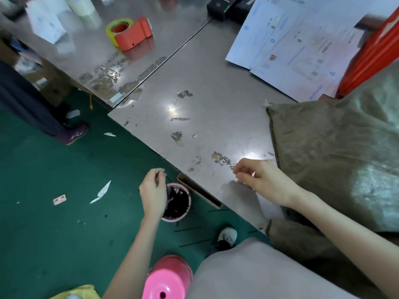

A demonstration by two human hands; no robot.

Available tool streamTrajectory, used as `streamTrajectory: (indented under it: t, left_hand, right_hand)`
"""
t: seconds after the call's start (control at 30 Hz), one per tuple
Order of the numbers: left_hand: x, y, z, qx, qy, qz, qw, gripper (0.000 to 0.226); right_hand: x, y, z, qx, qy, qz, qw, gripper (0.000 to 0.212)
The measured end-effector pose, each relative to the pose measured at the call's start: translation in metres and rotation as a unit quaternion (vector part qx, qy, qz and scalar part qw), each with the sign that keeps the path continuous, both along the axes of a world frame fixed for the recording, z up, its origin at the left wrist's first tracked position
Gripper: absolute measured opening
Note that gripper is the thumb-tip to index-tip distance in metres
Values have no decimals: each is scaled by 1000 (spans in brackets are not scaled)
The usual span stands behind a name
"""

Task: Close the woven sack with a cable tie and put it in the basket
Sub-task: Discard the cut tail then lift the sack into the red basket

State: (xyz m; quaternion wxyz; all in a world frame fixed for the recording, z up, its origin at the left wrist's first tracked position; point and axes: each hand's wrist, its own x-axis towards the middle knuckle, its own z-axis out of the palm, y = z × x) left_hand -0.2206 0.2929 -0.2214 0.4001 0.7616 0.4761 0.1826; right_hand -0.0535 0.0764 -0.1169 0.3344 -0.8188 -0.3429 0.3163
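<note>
I am pinching one cable tie [166, 186] from the pink cup [177, 201] with my left hand [152, 190], right hand [259, 175] loosely curled; extras may snag and spill.

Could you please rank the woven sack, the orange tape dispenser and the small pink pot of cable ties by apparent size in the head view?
1. woven sack, by far the largest.
2. orange tape dispenser.
3. pink pot, though these last two look close.

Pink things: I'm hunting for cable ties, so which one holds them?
The small pink cup under the left hand, full of black ties; the pink stool holds none.
</note>
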Motion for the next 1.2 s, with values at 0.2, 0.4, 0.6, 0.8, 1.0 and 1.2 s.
streamTrajectory:
  t: [0.2,0.4,0.6,0.8,1.0,1.2]
  left_hand:
    - [28,-62,80,-13,-112,-88,990,13]
    - [53,-107,124,-9,-139,-207,968,16]
    - [75,-156,151,-4,-167,-298,940,14]
    - [94,-199,177,15,-205,-382,901,15]
    - [115,-249,196,12,-228,-468,854,17]
    - [134,-290,205,34,-244,-527,813,16]
  right_hand:
    - [-8,-14,18,44,0,-17,999,11]
    - [-12,-50,47,92,-56,-68,992,12]
    - [-20,-102,75,144,-130,-132,972,10]
    - [-32,-156,106,168,-247,-195,934,9]
    - [-42,-221,123,156,-325,-288,887,15]
    - [-51,-272,124,131,-366,-380,840,15]
